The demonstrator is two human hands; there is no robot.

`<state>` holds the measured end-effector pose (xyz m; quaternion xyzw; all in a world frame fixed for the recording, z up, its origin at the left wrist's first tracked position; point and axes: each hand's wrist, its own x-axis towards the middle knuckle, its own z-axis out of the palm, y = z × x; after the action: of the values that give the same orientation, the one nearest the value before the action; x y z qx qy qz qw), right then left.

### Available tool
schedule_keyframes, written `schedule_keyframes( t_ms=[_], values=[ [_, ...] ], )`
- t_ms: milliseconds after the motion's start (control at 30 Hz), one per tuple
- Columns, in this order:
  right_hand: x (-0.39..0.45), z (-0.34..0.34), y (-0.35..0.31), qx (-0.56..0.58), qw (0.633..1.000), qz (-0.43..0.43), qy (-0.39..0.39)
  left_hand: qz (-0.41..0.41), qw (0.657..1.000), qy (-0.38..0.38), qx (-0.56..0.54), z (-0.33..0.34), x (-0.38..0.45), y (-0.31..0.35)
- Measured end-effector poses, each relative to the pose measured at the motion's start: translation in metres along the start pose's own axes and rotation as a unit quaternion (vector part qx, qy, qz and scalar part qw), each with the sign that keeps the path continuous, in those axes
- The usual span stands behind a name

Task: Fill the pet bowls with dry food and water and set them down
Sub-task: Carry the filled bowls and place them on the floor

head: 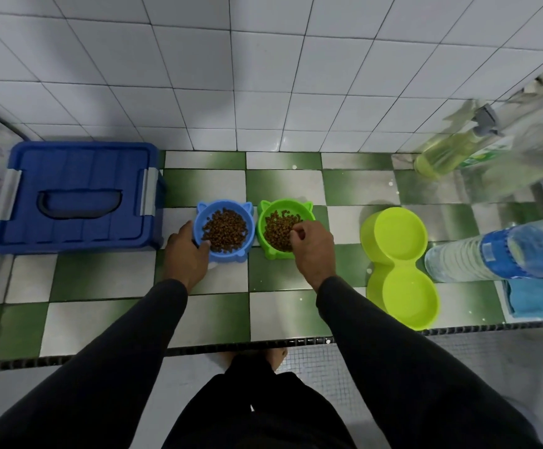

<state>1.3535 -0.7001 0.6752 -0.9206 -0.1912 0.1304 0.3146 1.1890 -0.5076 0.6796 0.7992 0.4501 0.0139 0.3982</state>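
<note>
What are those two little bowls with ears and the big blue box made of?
The blue bowl and green bowl look like moulded plastic: bright even colour, smooth rims, shaped ears. The blue box also looks plastic, with a ribbed lid and a slight sheen.

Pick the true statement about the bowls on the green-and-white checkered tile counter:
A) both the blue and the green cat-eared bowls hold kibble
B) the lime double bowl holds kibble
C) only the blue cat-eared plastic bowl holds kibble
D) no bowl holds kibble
A: brown kibble shows in both the blue cat-eared plastic bowl and the green cat-eared plastic bowl, while no kibble shows in either well of the lime-green double bowl.
</note>
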Motion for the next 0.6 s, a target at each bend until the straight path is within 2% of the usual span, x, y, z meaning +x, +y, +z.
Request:
schedule_keyframes(
  t_ms=[133,400,500,600],
  values=[
    [0.006,-0.002,0.006,-0.042,0.999,-0.002,-0.025,-0.030,0.999,0.000,0.022,0.001,0.003,0.003],
    [0.000,-0.002,0.018,-0.003,0.993,0.112,0.048,-0.080,0.997,-0.002,0.022,0.002,0.005,0.007],
    [0.001,0.002,0.023,0.000,0.986,0.166,-0.007,-0.098,0.995,0.000,0.019,0.003,0.004,0.008],
    [0.002,0.005,0.026,-0.001,0.986,0.161,-0.045,-0.101,0.995,0.009,0.006,0.007,0.004,0.009]
  ],
)
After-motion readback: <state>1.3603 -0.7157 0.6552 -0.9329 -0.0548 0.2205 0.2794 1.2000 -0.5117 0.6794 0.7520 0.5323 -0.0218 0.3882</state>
